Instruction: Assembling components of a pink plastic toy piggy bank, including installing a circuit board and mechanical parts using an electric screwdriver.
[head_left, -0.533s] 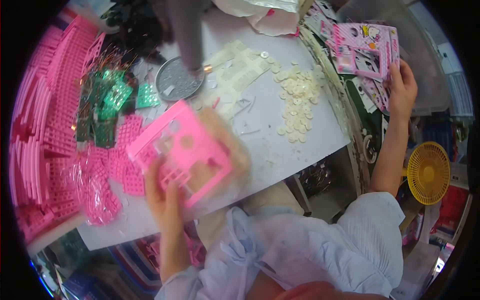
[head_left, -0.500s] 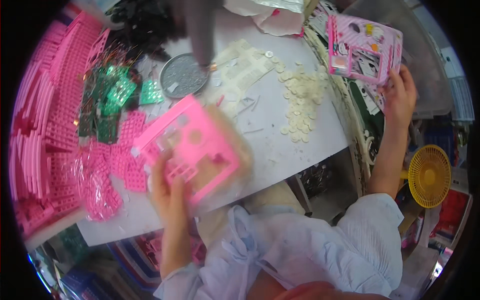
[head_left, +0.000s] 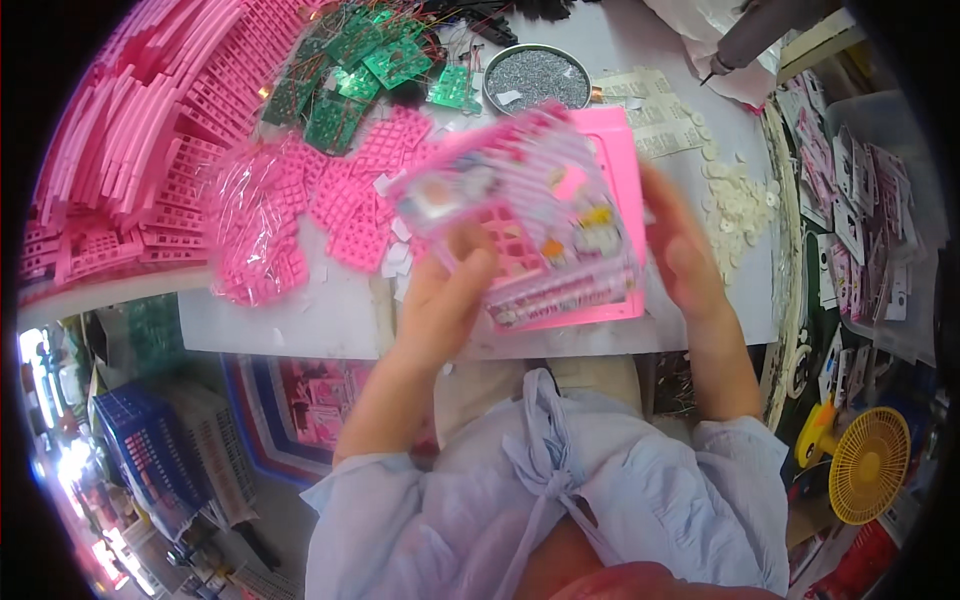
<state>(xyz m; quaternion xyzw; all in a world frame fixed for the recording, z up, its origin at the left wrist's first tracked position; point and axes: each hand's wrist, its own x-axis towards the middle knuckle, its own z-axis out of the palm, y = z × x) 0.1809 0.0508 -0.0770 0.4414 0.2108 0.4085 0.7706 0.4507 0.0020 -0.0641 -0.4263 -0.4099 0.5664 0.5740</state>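
Above the near edge of the table I hold a pink plastic casing (head_left: pixel 622 200). A printed pink-and-white panel (head_left: pixel 590 200) with cartoon pictures and a rectangular window lies over it, tilted and blurred. My left hand (head_left: pixel 450 295) is closed at the lower left of both pieces. Its thumb shows over the window, through which a pink grid appears. My right hand (head_left: pixel 690 255) is bent at the right edge of the casing. Its fingers are smeared and partly behind that edge, so its grip is unclear.
Pink casings (head_left: pixel 150 110) are stacked at the left, beside a clear bag of pink parts (head_left: pixel 250 235). Green circuit boards (head_left: pixel 350 80) and a round tin of grey granules (head_left: pixel 535 85) stand behind. White discs (head_left: pixel 740 210), an electric screwdriver (head_left: pixel 750 45) and a plastic bin (head_left: pixel 885 130) are at the right.
My right hand has brought the printed panel from the bin side over to the pink casing. My left hand has moved right with the casing, and the view has turned.
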